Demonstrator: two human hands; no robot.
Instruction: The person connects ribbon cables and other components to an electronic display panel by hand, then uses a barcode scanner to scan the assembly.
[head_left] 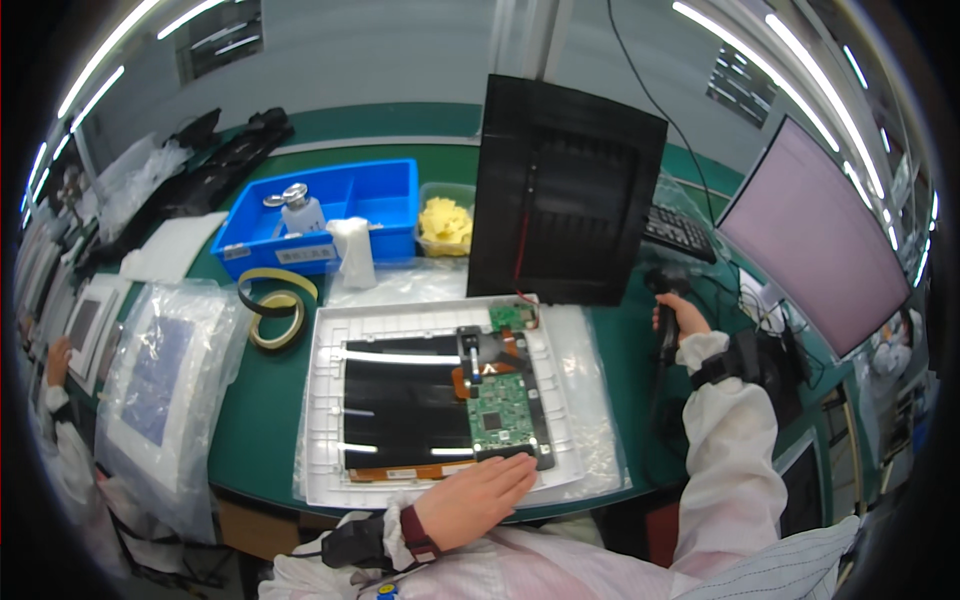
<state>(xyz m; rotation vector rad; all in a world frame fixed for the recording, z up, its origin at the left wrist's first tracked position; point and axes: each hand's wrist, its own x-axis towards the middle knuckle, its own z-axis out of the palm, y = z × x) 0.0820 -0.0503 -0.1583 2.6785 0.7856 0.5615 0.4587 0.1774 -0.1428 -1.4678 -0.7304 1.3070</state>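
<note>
Head view, left hand [478,497] flat, fingers open on white tray [330,400], right hand [680,318] gripping black scanner [664,285].

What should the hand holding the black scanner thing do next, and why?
Probably swing the black handheld scanner in the right hand over toward the green circuit board on the white-framed panel. It now points away by the keyboard, while the left hand rests flat on the panel's near edge.
</note>
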